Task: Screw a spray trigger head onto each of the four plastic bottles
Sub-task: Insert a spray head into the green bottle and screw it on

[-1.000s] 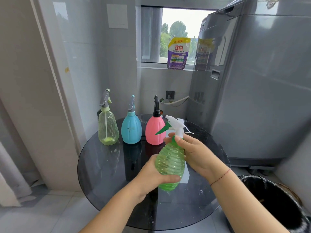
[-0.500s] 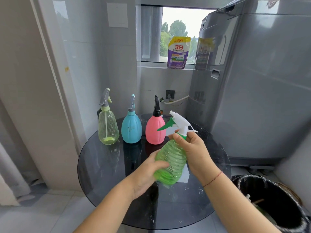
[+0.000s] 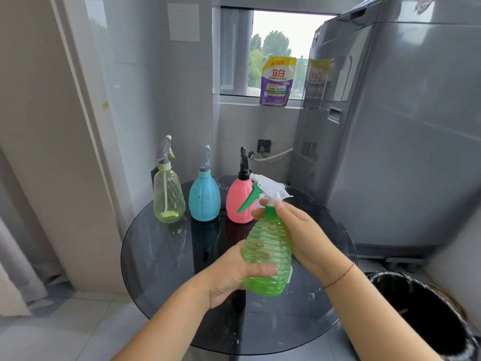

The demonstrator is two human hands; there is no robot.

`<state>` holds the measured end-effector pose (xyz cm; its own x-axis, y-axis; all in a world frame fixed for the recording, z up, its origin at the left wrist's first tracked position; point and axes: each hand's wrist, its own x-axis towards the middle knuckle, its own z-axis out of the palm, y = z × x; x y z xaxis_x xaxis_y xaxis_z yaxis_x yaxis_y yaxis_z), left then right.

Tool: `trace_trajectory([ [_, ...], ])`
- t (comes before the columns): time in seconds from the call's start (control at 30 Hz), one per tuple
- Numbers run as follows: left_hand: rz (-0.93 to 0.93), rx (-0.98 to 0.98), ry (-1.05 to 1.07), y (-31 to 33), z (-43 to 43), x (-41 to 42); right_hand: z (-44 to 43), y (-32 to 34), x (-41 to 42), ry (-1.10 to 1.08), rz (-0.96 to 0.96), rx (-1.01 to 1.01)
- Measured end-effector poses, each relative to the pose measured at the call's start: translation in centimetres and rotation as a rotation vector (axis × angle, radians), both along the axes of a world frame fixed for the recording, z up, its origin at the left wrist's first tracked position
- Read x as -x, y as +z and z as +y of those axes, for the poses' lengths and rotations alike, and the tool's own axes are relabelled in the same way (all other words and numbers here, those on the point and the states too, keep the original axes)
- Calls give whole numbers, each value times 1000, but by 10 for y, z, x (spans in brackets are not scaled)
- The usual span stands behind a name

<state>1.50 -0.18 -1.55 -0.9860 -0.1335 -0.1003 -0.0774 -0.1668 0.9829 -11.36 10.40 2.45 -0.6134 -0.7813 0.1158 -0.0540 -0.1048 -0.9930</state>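
A ribbed green bottle [image 3: 268, 254] is held above the round dark glass table [image 3: 161, 256]. My left hand [image 3: 234, 272] wraps its lower body. My right hand [image 3: 299, 230] pinches the green collar under its white trigger head [image 3: 268, 188], whose green lever points left. At the table's back stand three bottles with heads on: a pale yellow-green one [image 3: 168, 199] with a grey head, a blue one [image 3: 204, 199], and a pink one [image 3: 238, 201] with a black head.
A grey washing machine [image 3: 390, 126] stands at the right, close behind the table. A black-lined waste bin [image 3: 426, 316] sits on the floor at the lower right. A purple detergent pouch [image 3: 277, 82] rests on the window sill. A white wall is at the left.
The green bottle has tipped from leaning right to nearly upright and rose a little. My right hand has shifted its grip at the collar, and the trigger head has turned slightly.
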Motion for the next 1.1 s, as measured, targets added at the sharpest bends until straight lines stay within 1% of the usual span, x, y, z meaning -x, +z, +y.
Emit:
trace_trajectory([
  [0.07,11,1,3,-3,-2,0,6,3,6,69,-43,-2],
  [0.13,10,63,61,-6,-2,1,9,6,6,77,-31,16],
  [0.2,-17,220,222,-8,2,4,7,8,0,-3,-23,60],
  [0.27,-53,444,453,-9,11,7,2,8,-8,-77,-67,104],
  [0.3,-55,524,550,-10,17,9,-1,7,-11,-110,-91,126],
  [0.33,-47,564,617,-11,23,11,-3,6,-12,-138,-107,139],
  [0.4,-26,640,700,-14,30,14,-7,2,-11,-195,-102,142],
  [0.5,-68,888,809,-19,34,16,-11,-3,-15,-304,-83,156],
  [0.53,-89,936,835,-19,36,16,-13,-5,-18,-349,-78,151],
  [0.57,-99,943,843,-18,38,16,-15,-7,-19,-397,-61,140],
  [0.6,-98,917,828,-16,38,17,-16,-6,-20,-434,-32,126],
  [0.63,-88,850,783,-13,36,17,-15,-5,-19,-446,-1,102],
  [0.67,-80,747,693,-9,32,16,-13,-2,-16,-423,9,74],
  [0.7,-74,598,553,-6,25,15,-10,2,-12,-350,-9,46],
  [0.77,-43,256,174,0,8,7,1,9,-3,-93,-98,1],
  [0.8,-21,125,11,3,1,1,7,12,1,40,-129,-11],
  [0.87,27,-48,-194,4,-7,-6,14,14,5,228,-118,-3],
  [0.9,43,-85,-235,4,-8,-8,16,14,7,268,-102,20],
  [0.93,58,-98,-229,4,-9,-7,16,13,7,270,-86,49],
  [1.0,73,-73,-132,4,-7,-4,11,12,6,160,-38,86],
  [1.1,66,92,78,2,2,2,3,7,0,-47,15,82],
])
